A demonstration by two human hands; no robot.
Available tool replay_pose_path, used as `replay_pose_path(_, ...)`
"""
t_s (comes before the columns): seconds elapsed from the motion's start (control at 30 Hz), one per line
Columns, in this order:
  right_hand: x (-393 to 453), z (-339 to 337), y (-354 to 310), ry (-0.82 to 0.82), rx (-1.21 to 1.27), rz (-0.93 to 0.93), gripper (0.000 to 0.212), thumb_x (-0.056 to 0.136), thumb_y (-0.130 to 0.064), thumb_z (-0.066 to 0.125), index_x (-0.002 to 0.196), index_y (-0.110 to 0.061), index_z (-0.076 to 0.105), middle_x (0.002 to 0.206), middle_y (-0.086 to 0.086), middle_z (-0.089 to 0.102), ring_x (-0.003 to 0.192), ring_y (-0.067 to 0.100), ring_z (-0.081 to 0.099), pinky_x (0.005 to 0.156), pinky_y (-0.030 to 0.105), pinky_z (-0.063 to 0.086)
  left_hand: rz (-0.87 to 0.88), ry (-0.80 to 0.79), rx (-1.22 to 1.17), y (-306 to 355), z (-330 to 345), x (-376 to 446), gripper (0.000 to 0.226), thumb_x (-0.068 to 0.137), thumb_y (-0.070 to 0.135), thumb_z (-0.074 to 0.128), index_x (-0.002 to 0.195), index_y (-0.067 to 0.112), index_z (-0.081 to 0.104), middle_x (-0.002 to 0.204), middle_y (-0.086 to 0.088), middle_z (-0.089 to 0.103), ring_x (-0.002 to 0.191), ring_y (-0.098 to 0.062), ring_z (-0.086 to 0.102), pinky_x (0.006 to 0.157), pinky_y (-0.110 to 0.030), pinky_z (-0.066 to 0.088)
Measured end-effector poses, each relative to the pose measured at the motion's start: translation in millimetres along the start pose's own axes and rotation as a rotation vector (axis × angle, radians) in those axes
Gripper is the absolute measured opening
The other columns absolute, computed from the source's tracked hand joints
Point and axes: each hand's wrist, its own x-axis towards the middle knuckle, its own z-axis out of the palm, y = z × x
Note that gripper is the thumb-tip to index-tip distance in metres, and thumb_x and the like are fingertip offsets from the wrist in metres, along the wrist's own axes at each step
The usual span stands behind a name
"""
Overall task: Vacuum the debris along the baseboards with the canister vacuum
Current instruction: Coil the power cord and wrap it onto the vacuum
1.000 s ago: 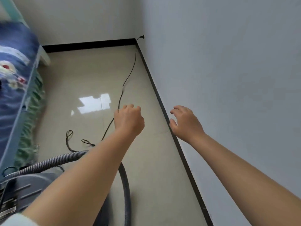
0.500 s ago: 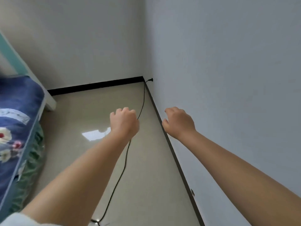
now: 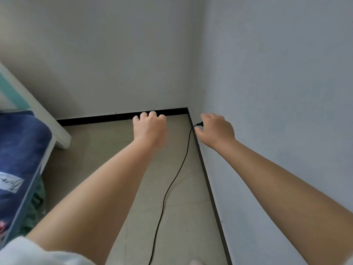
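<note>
I looked into a corner where two plain pale grey walls (image 3: pixel 267 64) met above a glossy beige tiled floor (image 3: pixel 183 217). At my left stood a white-and-teal bed frame (image 3: pixel 47 121) carrying a dark blue floral-patterned quilt (image 3: pixel 21 148). The light was soft and even.

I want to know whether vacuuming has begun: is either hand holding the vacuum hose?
No: the left hand and right hand both reach forward holding nothing, and no hose is in view.
</note>
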Motion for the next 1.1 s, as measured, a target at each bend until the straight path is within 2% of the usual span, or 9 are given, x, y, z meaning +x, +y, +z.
replay_pose_path(0.07, 57, 1, -7, -0.007, 0.000, -0.017, 0.018, 0.096, -0.029, 0.040, 0.098, -0.011, 0.042, 0.115, 0.011, 0.053, 0.106, 0.029, 0.047, 0.072, 0.030, 0.031, 0.017, -0.007, 0.019, -13, 0, 53, 0.022, 0.092, 0.019, 0.041, 0.109, 0.011, 0.052, 0.114, -0.008, 0.052, 0.111, -0.030, 0.045, 0.099, -0.038, 0.031)
replay_pose_path(0.27, 219, 14, -32, 0.050, -0.008, -0.029, 0.023, 0.096, -0.028, 0.040, 0.103, -0.008, 0.046, 0.111, 0.009, 0.055, 0.105, 0.028, 0.047, 0.076, 0.032, 0.033, 0.049, -0.026, 0.016, -67, 3, 206, 0.024, 0.094, 0.019, 0.039, 0.112, 0.011, 0.052, 0.113, -0.008, 0.051, 0.113, -0.030, 0.043, 0.101, -0.037, 0.027)
replay_pose_path(0.33, 262, 30, -33, 0.045, -0.023, 0.022, 0.031, 0.096, -0.029, 0.040, 0.117, -0.008, 0.048, 0.117, 0.008, 0.054, 0.111, 0.028, 0.046, 0.087, 0.035, 0.035, 0.128, -0.026, 0.042, -79, 14, 256, 0.028, 0.095, 0.021, 0.038, 0.119, 0.011, 0.048, 0.124, -0.010, 0.048, 0.120, -0.030, 0.038, 0.105, -0.038, 0.024)
replay_pose_path(0.43, 324, 63, -26, 0.113, -0.005, 0.127, 0.036, 0.095, -0.027, 0.045, 0.124, -0.007, 0.049, 0.126, 0.008, 0.051, 0.119, 0.029, 0.042, 0.098, 0.039, 0.031, 0.263, -0.010, 0.072, -86, 32, 338, 0.043, 0.098, 0.026, 0.036, 0.139, 0.013, 0.033, 0.150, -0.013, 0.024, 0.140, -0.032, 0.015, 0.114, -0.043, 0.011)
replay_pose_path(0.57, 392, 99, -9, 0.242, 0.074, 0.213, 0.033, 0.076, -0.014, 0.069, 0.103, 0.002, 0.062, 0.106, 0.020, 0.062, 0.102, 0.042, 0.056, 0.088, 0.055, 0.044, 0.360, -0.032, 0.080, -74, 55, 429, 0.047, 0.099, 0.028, 0.033, 0.143, 0.012, 0.025, 0.154, -0.013, 0.011, 0.144, -0.031, 0.004, 0.116, -0.046, 0.006)
replay_pose_path(0.63, 419, 115, 4, 0.235, 0.090, 0.272, 0.035, 0.074, -0.013, 0.071, 0.103, 0.003, 0.063, 0.108, 0.022, 0.062, 0.104, 0.043, 0.057, 0.087, 0.059, 0.044, 0.442, -0.060, 0.079, -60, 70, 463, 0.047, 0.099, 0.028, 0.032, 0.142, 0.011, 0.026, 0.155, -0.013, 0.011, 0.144, -0.030, 0.004, 0.116, -0.046, 0.005)
replay_pose_path(0.8, 460, 163, 32, 0.091, 0.159, 0.560, 0.043, 0.087, -0.018, 0.057, 0.126, -0.001, 0.052, 0.135, 0.016, 0.048, 0.129, 0.038, 0.039, 0.106, 0.055, 0.028, 0.650, -0.123, 0.153, -37, 117, 534, 0.050, 0.098, 0.026, 0.032, 0.144, 0.009, 0.021, 0.155, -0.015, 0.008, 0.144, -0.030, 0.003, 0.115, -0.047, 0.003)
replay_pose_path(0.97, 456, 233, 51, 0.028, 0.180, 0.881, 0.044, 0.069, -0.012, 0.078, 0.110, -0.001, 0.065, 0.119, 0.019, 0.062, 0.111, 0.041, 0.058, 0.089, 0.060, 0.044, 0.896, -0.215, 0.277, -6, 177, 593, 0.054, 0.099, 0.024, 0.028, 0.148, 0.009, 0.011, 0.156, -0.017, 0.000, 0.144, -0.032, -0.004, 0.114, -0.050, -0.001)
replay_pose_path(1.1, 451, 271, 52, -0.068, 0.298, 1.144, 0.046, 0.083, -0.013, 0.064, 0.127, -0.001, 0.055, 0.138, 0.018, 0.049, 0.130, 0.039, 0.041, 0.106, 0.056, 0.028, 1.200, -0.238, 0.399, 20, 224, 617, 0.056, 0.101, 0.026, 0.023, 0.149, 0.007, 0.000, 0.156, -0.018, -0.008, 0.144, -0.033, -0.012, 0.113, -0.053, -0.005)
